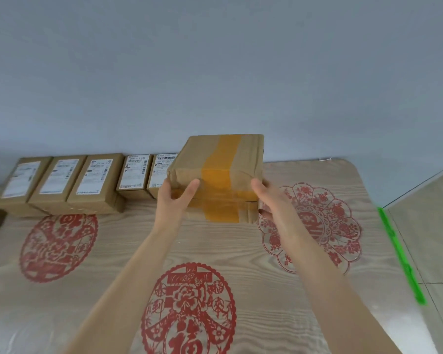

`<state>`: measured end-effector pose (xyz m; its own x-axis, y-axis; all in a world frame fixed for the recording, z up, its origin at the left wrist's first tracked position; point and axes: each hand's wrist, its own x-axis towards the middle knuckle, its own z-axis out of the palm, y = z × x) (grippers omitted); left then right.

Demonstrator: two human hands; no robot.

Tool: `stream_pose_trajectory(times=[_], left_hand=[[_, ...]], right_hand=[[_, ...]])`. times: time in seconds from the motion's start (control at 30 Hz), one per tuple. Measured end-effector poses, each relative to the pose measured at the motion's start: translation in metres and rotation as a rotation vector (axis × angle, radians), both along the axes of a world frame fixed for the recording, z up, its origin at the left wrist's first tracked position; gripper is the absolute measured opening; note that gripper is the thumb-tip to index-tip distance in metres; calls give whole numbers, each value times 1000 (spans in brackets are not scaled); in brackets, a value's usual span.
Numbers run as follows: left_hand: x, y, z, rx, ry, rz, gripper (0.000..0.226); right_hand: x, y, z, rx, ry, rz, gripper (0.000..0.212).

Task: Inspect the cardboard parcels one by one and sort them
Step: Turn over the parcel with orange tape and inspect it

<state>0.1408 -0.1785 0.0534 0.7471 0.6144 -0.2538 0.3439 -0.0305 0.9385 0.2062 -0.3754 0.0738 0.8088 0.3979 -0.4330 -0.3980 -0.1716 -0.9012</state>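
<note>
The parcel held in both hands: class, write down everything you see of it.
The parcel is a brown cardboard box with a broad band of yellow-orange tape over its top and near side. No label shows. It is directly over a second taped box; whether they touch is unclear. The left hand grips its left end, the right hand its right end.

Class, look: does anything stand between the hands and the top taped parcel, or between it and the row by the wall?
No. The left hand and right hand already grip the top parcel, above a second parcel. Nothing visible blocks its way to the row, whose right end it hides.
</note>
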Motion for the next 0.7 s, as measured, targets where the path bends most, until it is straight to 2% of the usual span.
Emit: stream_pose_trajectory(times=[0.1,0.13,0.2,0.27,0.33,0.4,0.53,0.6,0.7], left_hand=[[-15,-8,11,122,39,29,29],[-20,-12,16,157,53,32,36],[-28,-19,23,193,63,53,64],[-36,-25,29,190,60,83,81],[-45,-28,34,184,89,103,72],[-55,-31,36,199,122,79,50],[-81,-32,38,169,59,-20,18],[-95,-25,38,100,4,-26,17],[-117,-7,36,-69,-51,-22,33]], right_hand=[[-29,-2,4,-28,-127,-72,94],[-35,-2,0,-59,-162,-115,100],[-44,-4,-11,-107,-206,-153,107],[-54,-4,-10,-166,-246,-159,99],[-67,-4,-3,-232,-261,-181,87],[-77,-6,-3,-243,-249,-222,81],[-89,-4,-1,-254,-205,-270,65],[-100,2,2,-244,-190,-258,65],[-128,18,2,-253,-176,-239,73]])
